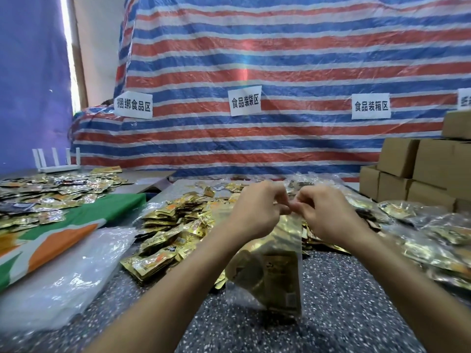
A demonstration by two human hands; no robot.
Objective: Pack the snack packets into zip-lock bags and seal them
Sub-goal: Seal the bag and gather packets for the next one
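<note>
A clear zip-lock bag (270, 271) with gold snack packets inside hangs upright above the speckled table (336, 301). My left hand (257, 210) and my right hand (328, 212) pinch its top edge side by side, fingertips almost touching at the middle of the strip. A heap of loose gold snack packets (168, 235) lies just left of the bag. Filled bags of packets (433, 240) lie to the right.
A stack of empty clear bags (63, 278) lies at the near left, next to a green and orange cloth (66, 230). More packets (43, 194) cover the left table. Cardboard boxes (418, 171) stand at the back right. A striped tarp (280, 72) with paper signs hangs behind.
</note>
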